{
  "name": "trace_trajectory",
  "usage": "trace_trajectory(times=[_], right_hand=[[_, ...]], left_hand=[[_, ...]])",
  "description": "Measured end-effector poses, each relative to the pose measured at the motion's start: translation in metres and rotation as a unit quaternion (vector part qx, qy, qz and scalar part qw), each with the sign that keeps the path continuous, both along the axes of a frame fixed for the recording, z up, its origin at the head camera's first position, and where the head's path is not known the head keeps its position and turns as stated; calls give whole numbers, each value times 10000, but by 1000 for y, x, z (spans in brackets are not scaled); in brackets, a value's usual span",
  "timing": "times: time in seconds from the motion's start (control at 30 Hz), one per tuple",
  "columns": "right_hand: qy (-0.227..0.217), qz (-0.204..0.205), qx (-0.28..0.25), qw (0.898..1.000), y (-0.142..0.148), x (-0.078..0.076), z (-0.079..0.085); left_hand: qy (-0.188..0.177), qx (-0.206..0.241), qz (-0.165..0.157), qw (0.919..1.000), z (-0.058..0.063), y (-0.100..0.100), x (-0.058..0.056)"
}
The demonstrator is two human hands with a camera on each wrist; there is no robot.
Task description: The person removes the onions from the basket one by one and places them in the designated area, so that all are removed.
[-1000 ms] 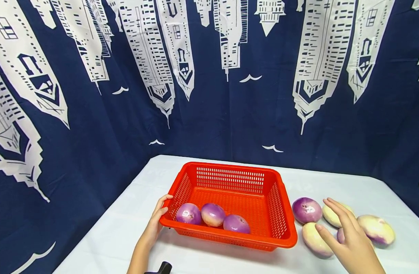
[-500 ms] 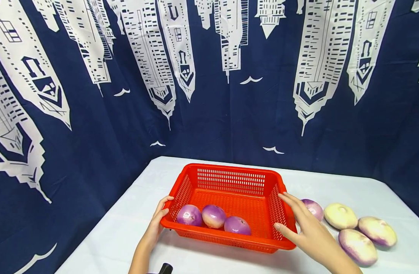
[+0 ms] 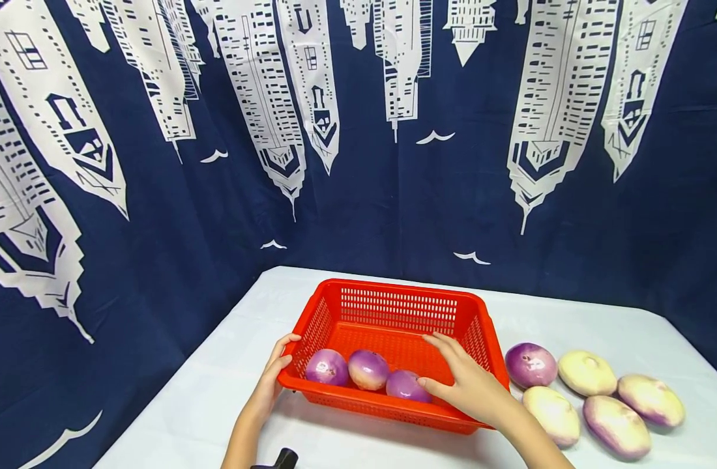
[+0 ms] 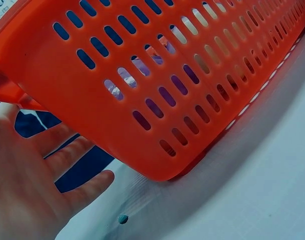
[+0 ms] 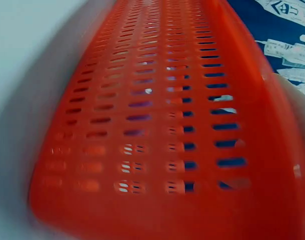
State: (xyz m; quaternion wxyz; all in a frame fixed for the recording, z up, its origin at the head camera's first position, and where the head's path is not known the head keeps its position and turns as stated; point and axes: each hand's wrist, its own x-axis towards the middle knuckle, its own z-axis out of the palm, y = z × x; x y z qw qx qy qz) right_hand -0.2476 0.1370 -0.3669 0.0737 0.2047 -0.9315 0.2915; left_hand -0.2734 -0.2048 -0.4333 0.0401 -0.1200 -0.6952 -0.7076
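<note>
A red slotted plastic basket [image 3: 405, 286] stands on the table with three glossy purple turnips lying along its front: a left one [image 3: 326, 367], a middle one [image 3: 368, 370] and a right one [image 3: 407, 385]. At the basket's left rim, my left hand [image 3: 269, 374] rests its fingertips; in the left wrist view this hand [image 4: 37, 170] has straight, spread fingers just under the rim. My right hand [image 3: 476, 384] reaches over the right part of the basket, fingers apart and nothing between them. Its thumb overlaps the right turnip. The basket's slotted side [image 5: 142, 115] fills the right wrist view.
Right of the basket lie several more turnips, among them a purple one [image 3: 531, 365], a cream one [image 3: 587, 372] and a cream-and-purple one [image 3: 616, 426]. A white cloth [image 3: 188, 404] covers the table. Behind hangs a navy curtain [image 3: 358, 221] with white buildings.
My right hand has moved left from above the loose turnips, past the basket's right rim, to over its inside. The left hand and the turnips have stayed in place.
</note>
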Motion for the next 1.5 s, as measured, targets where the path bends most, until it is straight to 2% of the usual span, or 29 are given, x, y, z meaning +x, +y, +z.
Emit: trace_trajectory(times=[0.27, 0.47, 0.63, 0.87, 1.17, 1.5], right_hand=[[-508, -60, 553, 9972, -17, -12, -2], [-729, 16, 642, 9953, -27, -15, -2], [-799, 256, 650, 9944, -31, -18, -4], [-1159, 846, 411, 9888, -25, -19, -8], [-1529, 1469, 406, 9764, -22, -26, -7], [-1667, 1144, 454, 9783, -22, -25, -8]], left_hand=[[-6, -8, -18, 10000, -1, 2, -1], [-21, -25, 0, 10000, 0, 1, -1], [133, -100, -76, 9998, -3, -2, -3], [305, -240, -282, 9988, -13, -5, -6], [-12, -76, -31, 10000, 1, -1, -1], [-12, -45, -37, 10000, 0, 0, 0]])
